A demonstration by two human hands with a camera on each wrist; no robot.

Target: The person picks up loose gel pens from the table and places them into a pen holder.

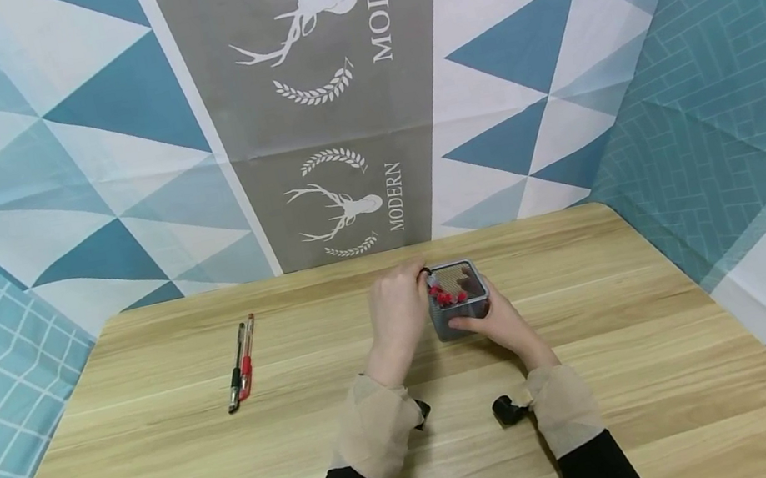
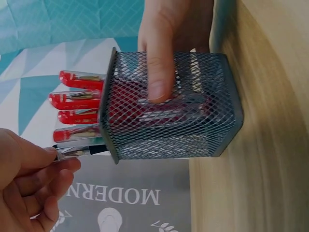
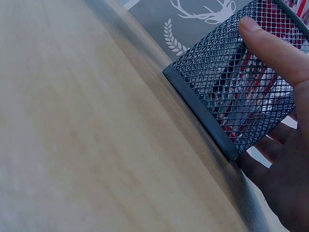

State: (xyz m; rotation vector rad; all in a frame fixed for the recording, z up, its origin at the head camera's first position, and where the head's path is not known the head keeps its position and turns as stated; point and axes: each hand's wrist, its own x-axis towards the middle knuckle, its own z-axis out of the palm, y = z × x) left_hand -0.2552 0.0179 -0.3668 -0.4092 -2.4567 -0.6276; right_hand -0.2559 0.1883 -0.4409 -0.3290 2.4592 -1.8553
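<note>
A dark metal mesh pen holder [image 1: 461, 319] stands on the wooden table, with several red pens [image 2: 79, 100] poking out of its top. My right hand [image 1: 497, 321] grips it from the side, the thumb across the near mesh wall. At its left rim, my left hand [image 1: 398, 308] pinches the end of a clear pen with black parts [image 2: 72, 152] between thumb and fingers. The rest of that pen runs down into the holder. Through the mesh in the right wrist view, pen barrels [image 3: 256, 84] show inside.
On the left of the wooden table [image 1: 178, 468] lie a black pen [image 1: 236, 369] and a red pen [image 1: 247, 359], side by side. A patterned cloth [image 1: 331, 112] with deer heads hangs behind the table's far edge.
</note>
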